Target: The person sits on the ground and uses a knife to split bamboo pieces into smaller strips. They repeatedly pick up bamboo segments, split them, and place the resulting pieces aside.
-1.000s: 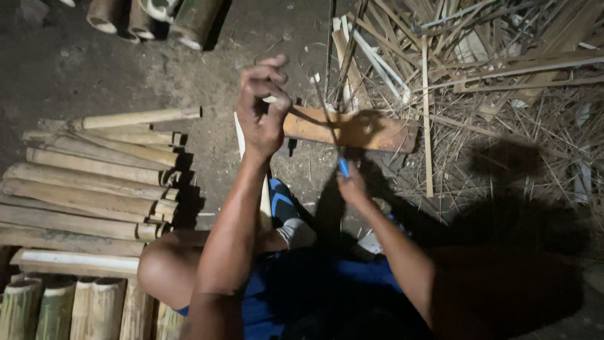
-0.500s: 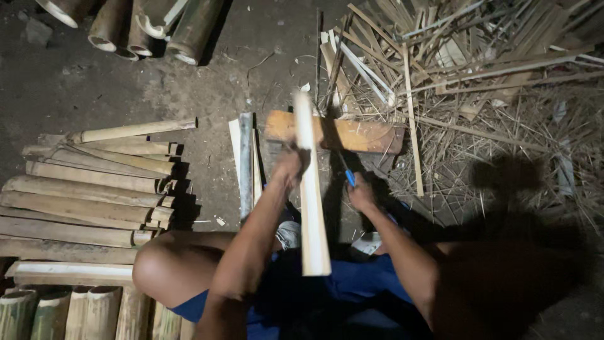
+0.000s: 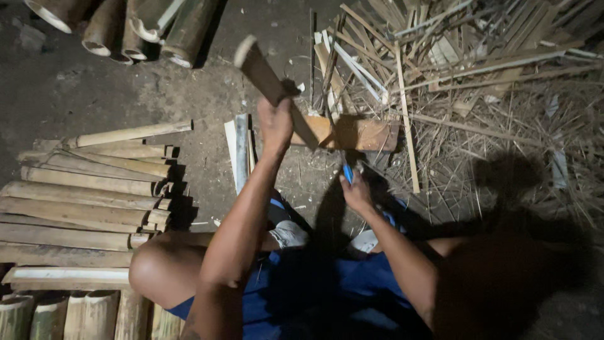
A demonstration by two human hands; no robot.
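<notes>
The left hand (image 3: pixel 277 126) is gripping a bamboo piece (image 3: pixel 267 79) tilting up and leftward over the wooden block (image 3: pixel 355 133). The right hand (image 3: pixel 355 192) is clasping a blue-handled tool (image 3: pixel 347 171) just below the block.

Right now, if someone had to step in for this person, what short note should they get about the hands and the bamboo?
Left hand: gripping a split bamboo piece, raised and tilted over the wooden block.
Right hand: closed on a blue-handled tool; its blade is too dark to make out.
Done, judging by the floor: split slats stacked at the left, thin strips and shavings piled at the right.
Left: whole bamboo tubes lie uncut at the top, more at the bottom left.
</notes>
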